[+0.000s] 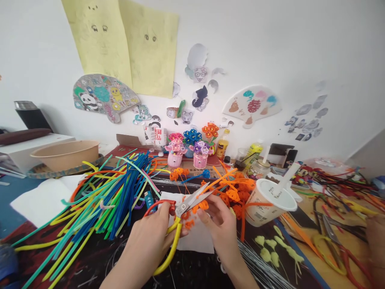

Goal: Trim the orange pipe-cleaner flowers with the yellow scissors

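Note:
My left hand (150, 237) is closed around a pair of scissors (184, 207) with one red and one yellow handle. Their blades are apart and point up to the right. My right hand (222, 222) pinches a small curled orange pipe-cleaner piece (201, 205) close beside the blades. Below both hands lies a white sheet of paper (200, 241), with small orange bits between the hands. Several orange pipe-cleaner flowers (236, 194) are heaped just beyond my right hand.
Many coloured pipe cleaners (120, 196) spread at left near a blue lighter (148, 199). A white-lidded cup (261, 206) stands right, beside thin wires (264, 261). Small flower pots (200, 160) stand at the back. Another person's hand (375, 241) and second scissors (333, 237) are far right.

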A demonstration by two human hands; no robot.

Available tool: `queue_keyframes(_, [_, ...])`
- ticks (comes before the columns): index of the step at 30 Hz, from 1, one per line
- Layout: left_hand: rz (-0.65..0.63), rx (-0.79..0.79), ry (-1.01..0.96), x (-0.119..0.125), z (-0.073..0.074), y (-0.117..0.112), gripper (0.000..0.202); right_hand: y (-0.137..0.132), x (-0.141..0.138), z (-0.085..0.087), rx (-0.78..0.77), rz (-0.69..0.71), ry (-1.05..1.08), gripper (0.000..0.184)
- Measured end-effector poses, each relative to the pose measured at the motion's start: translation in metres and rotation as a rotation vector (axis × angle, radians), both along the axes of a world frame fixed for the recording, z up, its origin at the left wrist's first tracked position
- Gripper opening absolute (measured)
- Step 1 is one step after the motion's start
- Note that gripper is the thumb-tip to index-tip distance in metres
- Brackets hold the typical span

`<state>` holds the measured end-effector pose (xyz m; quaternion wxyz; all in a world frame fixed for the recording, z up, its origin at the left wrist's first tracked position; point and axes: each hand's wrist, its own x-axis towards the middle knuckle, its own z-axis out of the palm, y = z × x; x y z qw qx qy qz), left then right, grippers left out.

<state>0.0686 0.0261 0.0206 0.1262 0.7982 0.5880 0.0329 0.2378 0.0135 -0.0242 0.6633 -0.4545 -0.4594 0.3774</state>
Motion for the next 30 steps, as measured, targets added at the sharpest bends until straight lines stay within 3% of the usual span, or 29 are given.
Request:
queue_keyframes(15, [-0.042,-0.012,0.066,-0.001,0.001,0.002,0.036,-0.001,0.001,0.003,0.003,0.020,-0.001,0.030])
queue_keyframes(23, [-0.053,-0.108,-0.141,-0.009,0.003,0.003,0.018,0.005,0.012,0.003,-0.054,0.072,0.148,0.040])
queue_keyframes(30, [-0.128,-0.157,-0.248,-0.013,-0.002,0.004,0.020,0.006,0.016,0.007,-0.043,0.068,0.177,0.017])
